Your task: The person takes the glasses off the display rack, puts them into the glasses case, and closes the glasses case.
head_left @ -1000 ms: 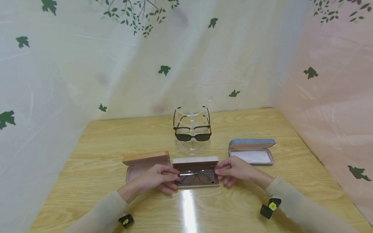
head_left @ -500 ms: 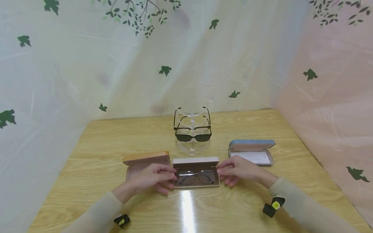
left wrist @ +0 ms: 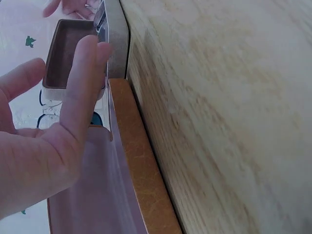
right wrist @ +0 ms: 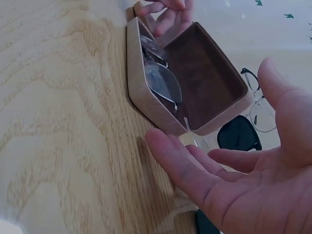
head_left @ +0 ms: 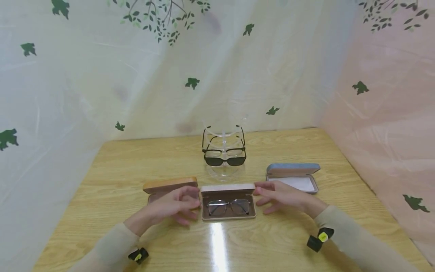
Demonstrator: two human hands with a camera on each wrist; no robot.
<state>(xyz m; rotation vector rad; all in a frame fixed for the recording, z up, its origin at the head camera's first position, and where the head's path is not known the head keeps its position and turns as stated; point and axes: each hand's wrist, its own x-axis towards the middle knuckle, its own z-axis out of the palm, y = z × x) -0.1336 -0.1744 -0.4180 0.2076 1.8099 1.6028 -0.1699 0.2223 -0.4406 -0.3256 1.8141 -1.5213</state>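
A pair of thin-framed eyeglasses (head_left: 229,207) lies in the brown-lined bottom of an open cream glasses case (head_left: 228,187). My left hand (head_left: 171,206) is just left of that case, in front of the open orange glasses case (head_left: 170,183), fingers spread loosely and holding nothing. On the other side, my right hand (head_left: 283,196) has its fingertips beside the case's right end, also without a hold on anything. In the right wrist view the eyeglasses (right wrist: 163,80) rest inside, with the raised lid (right wrist: 207,78) behind them.
Behind the cases, a clear display stand (head_left: 224,174) bears dark sunglasses (head_left: 225,161) and dark-framed eyeglasses (head_left: 235,152). An open blue glasses case (head_left: 293,168) with a white cloth (head_left: 295,184) stands at right. Plastic sheeting (head_left: 217,75) walls the table's back and sides.
Both hands have drawn away from the eyeglasses, the left hand leftward and the right hand rightward, with fingers loosening. The eyeglasses stay in the cream case.
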